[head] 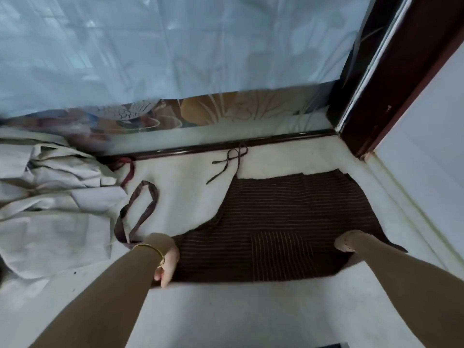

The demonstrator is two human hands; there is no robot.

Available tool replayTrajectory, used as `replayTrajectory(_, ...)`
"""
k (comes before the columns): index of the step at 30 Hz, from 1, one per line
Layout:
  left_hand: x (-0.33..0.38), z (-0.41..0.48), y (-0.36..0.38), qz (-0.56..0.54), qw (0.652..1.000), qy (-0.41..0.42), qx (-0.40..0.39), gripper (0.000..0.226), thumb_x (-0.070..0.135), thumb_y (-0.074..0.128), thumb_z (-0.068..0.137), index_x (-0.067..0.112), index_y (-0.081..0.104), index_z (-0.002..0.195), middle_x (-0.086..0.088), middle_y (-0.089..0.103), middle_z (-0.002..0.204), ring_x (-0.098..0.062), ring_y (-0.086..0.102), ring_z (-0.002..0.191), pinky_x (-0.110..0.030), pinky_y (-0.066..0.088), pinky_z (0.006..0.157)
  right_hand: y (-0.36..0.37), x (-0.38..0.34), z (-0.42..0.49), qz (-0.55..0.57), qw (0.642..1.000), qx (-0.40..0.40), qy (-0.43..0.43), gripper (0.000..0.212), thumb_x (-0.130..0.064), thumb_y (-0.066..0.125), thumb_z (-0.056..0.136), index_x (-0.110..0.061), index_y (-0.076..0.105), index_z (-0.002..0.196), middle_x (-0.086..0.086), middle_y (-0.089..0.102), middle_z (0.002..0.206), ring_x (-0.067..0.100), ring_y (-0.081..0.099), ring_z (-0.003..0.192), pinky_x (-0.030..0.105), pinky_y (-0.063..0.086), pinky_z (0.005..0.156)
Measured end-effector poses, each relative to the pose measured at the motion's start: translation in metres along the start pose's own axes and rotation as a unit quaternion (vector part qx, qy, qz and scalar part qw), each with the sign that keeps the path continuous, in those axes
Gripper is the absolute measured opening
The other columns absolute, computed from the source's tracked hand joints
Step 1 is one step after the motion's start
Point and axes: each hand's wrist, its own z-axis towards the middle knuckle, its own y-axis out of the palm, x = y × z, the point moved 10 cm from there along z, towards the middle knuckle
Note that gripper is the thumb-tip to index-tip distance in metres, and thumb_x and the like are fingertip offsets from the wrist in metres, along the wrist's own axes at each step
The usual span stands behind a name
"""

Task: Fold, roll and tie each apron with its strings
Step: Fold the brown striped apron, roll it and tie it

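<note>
A dark brown striped apron lies flat on the white surface, its pocket toward me. Its neck loop trails off to the left, and a waist string lies in a loose tangle at the far edge. My left hand grips the apron's near-left edge, fingers curled under the cloth. My right hand holds the near-right edge with its fingers tucked into the fabric and mostly hidden. A corner of cloth pokes out past it on the right.
A heap of beige aprons lies at the left, with a dark red string beside it. A dark wooden sill and glass with a pale curtain close the far side. A wooden frame and a white wall stand at the right.
</note>
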Motion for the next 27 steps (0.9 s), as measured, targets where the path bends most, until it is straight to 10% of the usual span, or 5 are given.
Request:
replayTrajectory(3,0.008,0.008,-0.002,-0.127,0.991,0.031,-0.013,0.037,0.019,0.073,0.080,0.004,0.063,0.112,-0.004,0.059,0.083,-0.014,0.058,0.078,-0.025,0.055,0.075,-0.006,0.003,-0.006,-0.017,0.998,0.000,0.057,0.065,-0.025,0.049,0.087,-0.011,0.029,0.147,0.010,0.031,0.151,0.026,0.036,0.135,0.035,0.035,0.109)
replayTrajectory(5,0.016,0.010,-0.047,-0.169,0.973,0.067,0.139,0.022,0.018,0.063,0.087,0.005,0.062,0.105,-0.005,0.059,0.083,-0.014,0.057,0.071,-0.020,0.051,0.061,-0.030,-0.013,-0.005,-0.017,0.996,0.067,0.050,0.041,-0.019,0.047,0.093,-0.012,0.051,0.132,0.006,0.054,0.132,0.022,0.055,0.116,0.033,0.045,0.093)
replayTrajectory(9,0.037,-0.009,-0.117,-0.192,0.894,0.085,0.397,0.038,0.026,0.059,0.091,0.010,0.051,0.124,-0.009,0.053,0.121,-0.025,0.054,0.109,-0.030,0.047,0.089,-0.068,-0.078,0.004,0.050,0.983,0.170,-0.051,0.033,-0.014,0.046,0.093,-0.011,0.053,0.125,0.009,0.057,0.121,0.026,0.059,0.105,0.038,0.049,0.084)
replayTrajectory(21,0.056,0.020,-0.167,-0.103,0.915,-0.070,0.383,0.037,0.008,0.050,0.090,0.008,0.045,0.127,-0.011,0.050,0.127,-0.027,0.050,0.117,-0.037,0.042,0.095,-0.105,-0.113,0.034,0.097,0.945,0.283,-0.133,0.047,-0.030,0.054,0.093,-0.014,0.038,0.134,0.011,0.039,0.133,0.031,0.044,0.118,0.040,0.048,0.082)
replayTrajectory(27,0.093,0.032,-0.225,-0.226,0.874,0.042,0.428,0.045,0.023,0.059,0.090,0.002,0.042,0.126,-0.017,0.045,0.126,-0.034,0.045,0.118,-0.044,0.044,0.094,-0.122,-0.093,0.080,0.087,0.963,0.211,-0.146,0.074,-0.040,0.054,0.091,-0.024,0.010,0.150,0.000,0.008,0.157,0.031,0.013,0.143,0.051,0.028,0.108)
